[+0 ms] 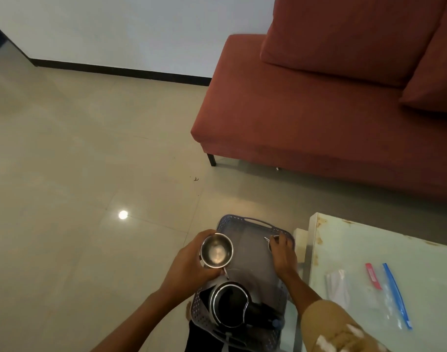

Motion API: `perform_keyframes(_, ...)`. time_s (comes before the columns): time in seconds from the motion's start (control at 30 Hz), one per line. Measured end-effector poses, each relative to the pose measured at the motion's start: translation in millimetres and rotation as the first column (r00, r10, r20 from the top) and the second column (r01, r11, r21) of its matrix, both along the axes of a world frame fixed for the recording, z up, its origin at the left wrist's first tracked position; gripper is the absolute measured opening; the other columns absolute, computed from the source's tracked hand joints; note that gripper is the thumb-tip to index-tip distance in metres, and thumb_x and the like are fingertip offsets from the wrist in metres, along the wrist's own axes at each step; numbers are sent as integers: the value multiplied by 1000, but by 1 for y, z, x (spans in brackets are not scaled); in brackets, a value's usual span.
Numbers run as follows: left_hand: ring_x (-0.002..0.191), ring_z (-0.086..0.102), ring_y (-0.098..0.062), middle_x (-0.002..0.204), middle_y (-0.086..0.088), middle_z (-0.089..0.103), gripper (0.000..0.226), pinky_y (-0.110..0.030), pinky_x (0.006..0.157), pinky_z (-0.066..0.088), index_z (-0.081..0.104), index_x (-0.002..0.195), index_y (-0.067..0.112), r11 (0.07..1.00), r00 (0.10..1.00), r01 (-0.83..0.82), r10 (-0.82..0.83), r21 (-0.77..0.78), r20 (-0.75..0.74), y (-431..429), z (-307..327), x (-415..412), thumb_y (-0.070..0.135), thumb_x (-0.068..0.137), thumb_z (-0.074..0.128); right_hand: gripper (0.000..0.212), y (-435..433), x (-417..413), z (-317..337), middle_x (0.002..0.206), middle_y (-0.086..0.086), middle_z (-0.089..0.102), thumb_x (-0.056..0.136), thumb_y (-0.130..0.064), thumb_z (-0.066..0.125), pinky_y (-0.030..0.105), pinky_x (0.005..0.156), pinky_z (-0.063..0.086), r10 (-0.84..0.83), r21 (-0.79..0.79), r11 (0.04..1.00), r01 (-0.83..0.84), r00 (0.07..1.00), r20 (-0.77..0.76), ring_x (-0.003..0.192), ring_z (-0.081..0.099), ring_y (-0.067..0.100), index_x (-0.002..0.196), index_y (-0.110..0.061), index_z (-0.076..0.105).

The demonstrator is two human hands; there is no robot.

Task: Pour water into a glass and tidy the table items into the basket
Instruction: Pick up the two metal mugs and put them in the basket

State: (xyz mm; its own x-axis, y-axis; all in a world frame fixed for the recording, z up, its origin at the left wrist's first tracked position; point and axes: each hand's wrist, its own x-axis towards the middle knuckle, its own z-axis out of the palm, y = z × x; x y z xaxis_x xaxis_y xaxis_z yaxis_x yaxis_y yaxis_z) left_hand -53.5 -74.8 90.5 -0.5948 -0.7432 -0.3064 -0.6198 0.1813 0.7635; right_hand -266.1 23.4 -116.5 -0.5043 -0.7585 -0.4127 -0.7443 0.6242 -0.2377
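Brown sleeve [344, 331] comes first, low down and just right of the basket [226, 221]. The black kettle [230, 304] stands inside the basket, at its near end.

I think the tidying is well on its way, because the kettle is already put away. Some zip bags [392, 295] and a clear packet [338, 285] lie on the desk [357, 240], to the right of the basket, so they are left to do. I cannot tell if water was poured. The steel cup [216, 251] is shiny inside and may be dry.

The left hand [189, 265] is wrapped tight round the steel cup and holds it up over the basket's left edge. The right hand [283, 255] reaches into the far right corner of the basket. Its fingers are bent down and seem to pinch a small metal thing [269, 238]. I cannot tell what that thing is.
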Motion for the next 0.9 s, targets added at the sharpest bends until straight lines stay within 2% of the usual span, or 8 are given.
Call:
perform_keyframes(0.2, 102, 54, 12, 112, 37, 53, 65, -22, 87, 53, 43, 108, 58, 1000, 1000, 5, -5, -1, 19, -2, -3, 3, 36, 59, 79, 57, -5, -4, -17, 119, 19, 60, 63, -14, 84, 38, 87, 55, 92, 100, 992, -79, 987, -134, 109, 58, 33, 116, -7, 61)
perform_keyframes(0.3, 103, 53, 12, 112, 37, 53, 66, -24, 88, 53, 43, 109, 54, 1000, 999, 13, -14, 8, 37, -1, -5, 3, 30, 61, 82, 57, -3, -3, -17, 110, 20, 63, 56, -8, 86, 43, 81, 55, 105, 106, 991, -82, 965, -238, 101, 59, 36, 109, -7, 64)
perform_keyframes(0.43, 103, 53, 13, 106, 33, 57, 68, -20, 88, 51, 42, 109, 53, 1000, 998, 26, -26, 1, 50, 1, -4, -1, 25, 63, 82, 60, -7, 6, 11, 119, 22, 59, 58, -2, 81, 46, 85, 53, -30, -14, 999, 28, 989, -145, 105, 57, 39, 114, -9, 62)
perform_keyframes(0.53, 103, 56, 6, 109, 30, 55, 73, -24, 91, 51, 40, 115, 50, 999, 996, 35, -35, 8, 86, 0, -6, -4, 25, 61, 82, 32, -30, 20, 64, 113, 16, 60, 75, -7, 68, 39, 88, 48, -180, -267, 934, 238, 958, 224, 101, 58, 32, 106, -5, 65)
perform_keyframes(0.6, 109, 57, -4, 116, 19, 59, 76, -28, 95, 49, 43, 126, 39, 998, 989, 69, -69, 4, 131, -1, -7, -6, 26, 62, 81, 14, -44, 31, 116, 93, 8, 65, 84, -10, 62, 35, 77, 50, -189, -279, 846, 455, 744, 641, 83, 61, 22, 96, -7, 67)
perform_keyframes(0.7, 119, 53, -14, 132, 5, 55, 82, -25, 97, 43, 39, 138, 22, 987, 960, 161, -149, -30, 237, -4, -6, -9, 27, 67, 80, 14, -43, 36, 172, 81, 2, 66, 86, -9, 60, 20, 54, 50, -7, -235, 885, 401, 516, 856, 63, 61, 13, 97, -10, 69)
perform_keyframes(0.8, 123, 50, -17, 137, 2, 51, 84, -29, 98, 43, 34, 142, 21, 964, 916, 263, -234, -47, 326, -5, -5, -12, 31, 70, 77, 21, -36, 44, 187, 87, 5, 68, 79, -3, 64, 17, 49, 49, 40, -209, 958, 196, 631, 775, 58, 60, 14, 98, -9, 69)
perform_keyframes(0.9, 124, 50, -18, 137, 3, 51, 82, -30, 98, 44, 33, 142, 23, 937, 880, 346, -309, -41, 362, -3, -5, -18, 33, 72, 74, 18, -29, 55, 175, 91, 10, 70, 78, -2, 65, 29, 62, 52, -1, -261, 944, 204, 790, 614, 65, 62, 20, 94, -6, 71)
